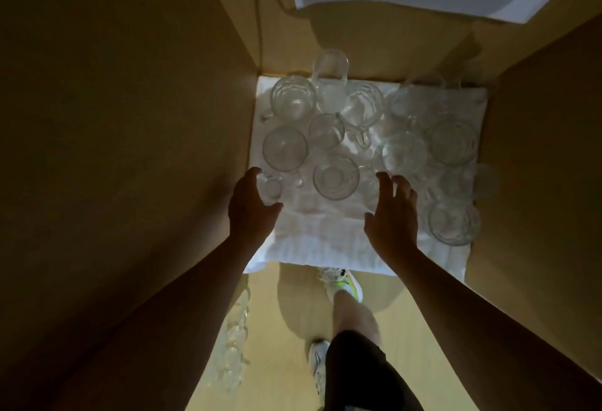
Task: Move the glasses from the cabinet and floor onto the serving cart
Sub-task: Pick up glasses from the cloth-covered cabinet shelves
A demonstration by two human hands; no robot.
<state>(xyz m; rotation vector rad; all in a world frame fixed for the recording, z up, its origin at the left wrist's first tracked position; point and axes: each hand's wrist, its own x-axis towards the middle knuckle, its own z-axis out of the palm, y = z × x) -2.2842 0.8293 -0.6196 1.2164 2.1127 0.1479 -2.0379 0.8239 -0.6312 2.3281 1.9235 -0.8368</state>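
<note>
Roughly a dozen clear glasses (336, 177) stand on a white cloth (312, 241) spread on the bottom of a tan cabinet (130, 117); the dim light and overlapping rims make an exact count uncertain. Most are wide mugs with handles, seen from above as round rims; one taller jug-like glass (330, 67) stands at the back, and one small glass (271, 187) sits at the front left. Two hands reach in. The left hand (250, 208) has its fingers curved around the small glass, touching it. The right hand (392, 218) hovers over the cloth with its fingers spread apart, holding nothing. More glasses (234, 339) stand in a row on the floor (286, 361), beside two white shoes (317, 365).
</note>
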